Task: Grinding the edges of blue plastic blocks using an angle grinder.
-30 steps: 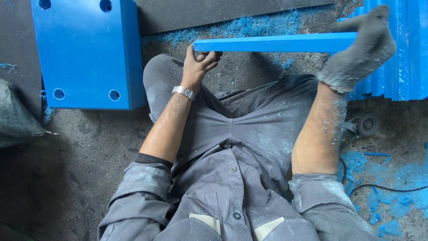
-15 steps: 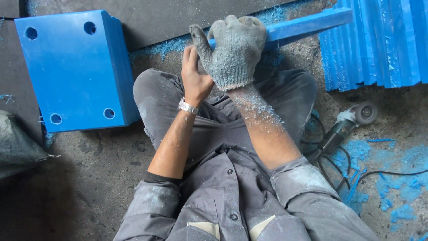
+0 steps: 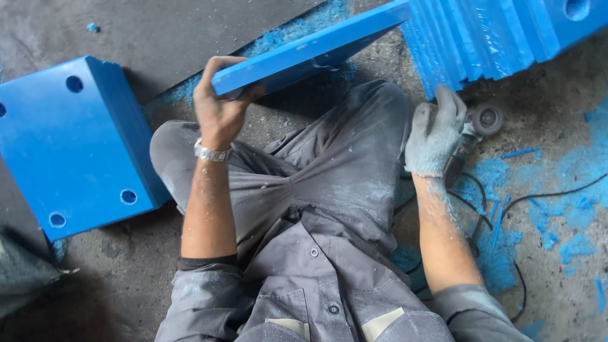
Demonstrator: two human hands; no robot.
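I sit cross-legged on a dusty floor in grey work clothes. My bare left hand (image 3: 218,107), with a metal watch on the wrist, grips the near end of a long blue plastic board (image 3: 310,50) that slants up to the right above my knees. My right hand (image 3: 434,136) wears a grey knit glove and is closed over the body of an angle grinder (image 3: 472,130) lying on the floor beside my right knee. The grinder's round head shows just past the glove's fingers.
A stack of square blue plates with corner holes (image 3: 69,145) lies at the left. More blue boards stand on edge at the top right (image 3: 487,35). Black cable (image 3: 551,193) and blue shavings cover the floor at the right. A dark sheet (image 3: 158,31) lies at the top.
My gloved right hand has left the board, swung down to the right and closed on the grinder. The left hand keeps the board's end, now tilted, and the view has shifted right.
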